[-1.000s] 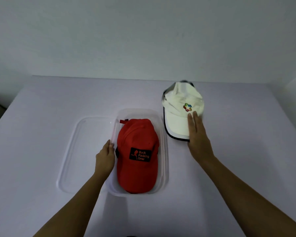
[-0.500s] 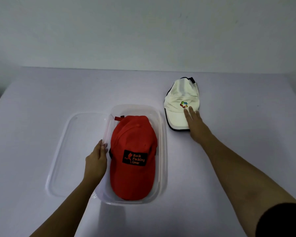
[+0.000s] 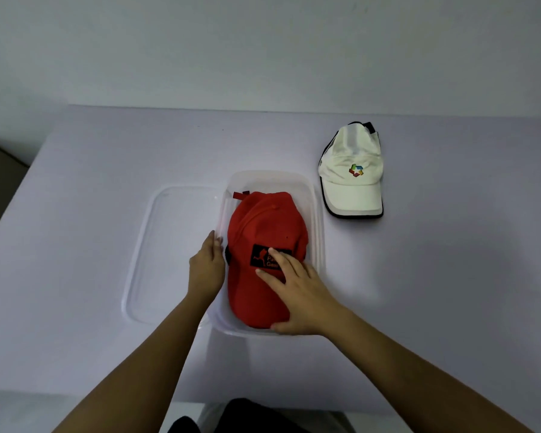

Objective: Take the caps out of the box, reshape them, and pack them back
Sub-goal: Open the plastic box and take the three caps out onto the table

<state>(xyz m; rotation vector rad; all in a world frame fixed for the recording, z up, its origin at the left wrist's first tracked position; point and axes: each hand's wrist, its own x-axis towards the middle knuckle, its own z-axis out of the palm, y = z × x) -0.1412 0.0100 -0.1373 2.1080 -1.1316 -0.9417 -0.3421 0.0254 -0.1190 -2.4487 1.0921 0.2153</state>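
My right hand [image 3: 297, 292] has left the white cap [image 3: 350, 189] and now lies spread on the red cap [image 3: 263, 226], left hand [image 3: 205, 267] flat against the box [image 3: 320, 220], likely to lift it out.

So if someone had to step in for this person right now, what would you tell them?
Left hand: open, fingers flat against the left side of the clear box, beside the red cap.
Right hand: open, lying on the red cap's brim and patch.
Red cap lies in the box; white cap lies on the table right of it; the lid lies left of it.
Done: white cap out. Left: lift out the red cap, reshape the caps, pack them back.
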